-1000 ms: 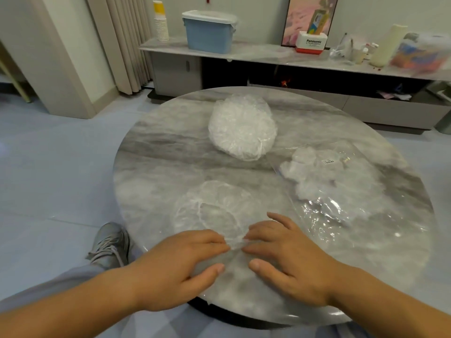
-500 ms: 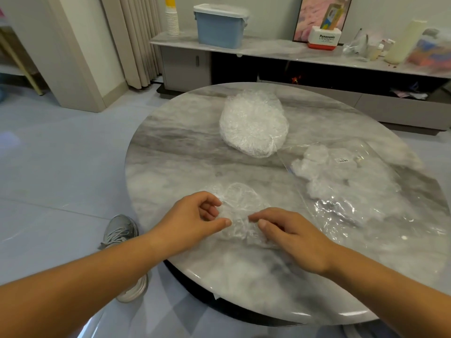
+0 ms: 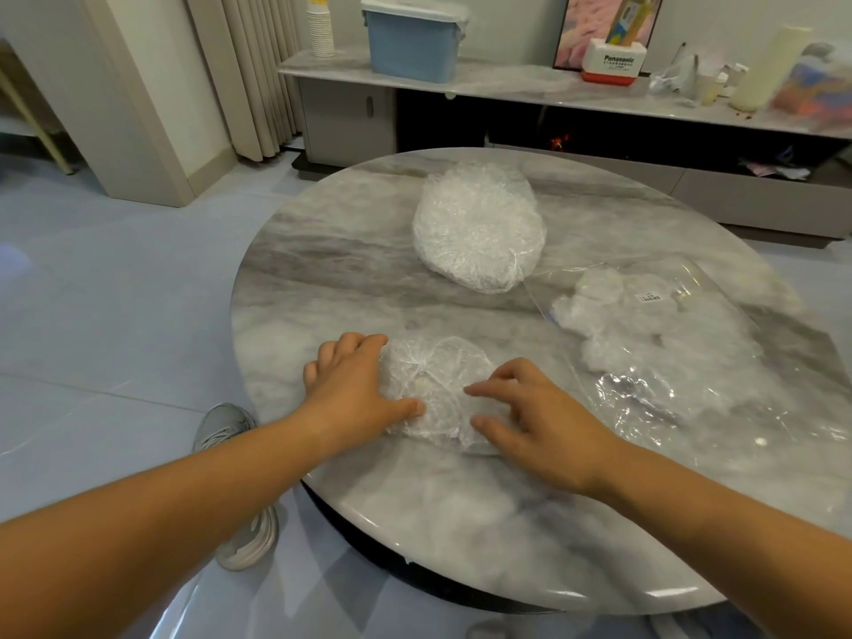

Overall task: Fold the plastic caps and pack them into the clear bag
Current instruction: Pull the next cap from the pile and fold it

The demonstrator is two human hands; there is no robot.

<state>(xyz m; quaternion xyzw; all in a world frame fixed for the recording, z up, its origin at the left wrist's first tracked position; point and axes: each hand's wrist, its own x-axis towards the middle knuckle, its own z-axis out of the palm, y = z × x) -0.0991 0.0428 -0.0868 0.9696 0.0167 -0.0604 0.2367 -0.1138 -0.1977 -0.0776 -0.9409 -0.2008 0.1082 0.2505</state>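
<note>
Here, the left hand lies palm down in the lower centre of the frame. Its fingers are close together along the left edge of a crumpled, translucent plastic cap, and its thumb presses onto the film. The right hand is spread. Its bent fingertips and thumb press on the right side of the same cap, and neither hand pinches it. The cap lies bunched and partly folded between the two hands, flat on the round, grey-veined marble table, near the table's lower edge.

To the right of the hands lies a flat, glossy clear plastic bag. It contains several white, scrunched folded caps, gathered toward its upper end. A small white barcode label shows on the bag.

Above the hands, at frame centre, sits an oval, wrinkled heap of unfolded translucent caps, apart from the bag.

In the upper frame, a light blue lidded plastic bin stands on a long marble-topped sideboard. Its contents cannot be seen.

At lower left, a grey sports shoe rests on the glossy pale tiled floor.
</note>
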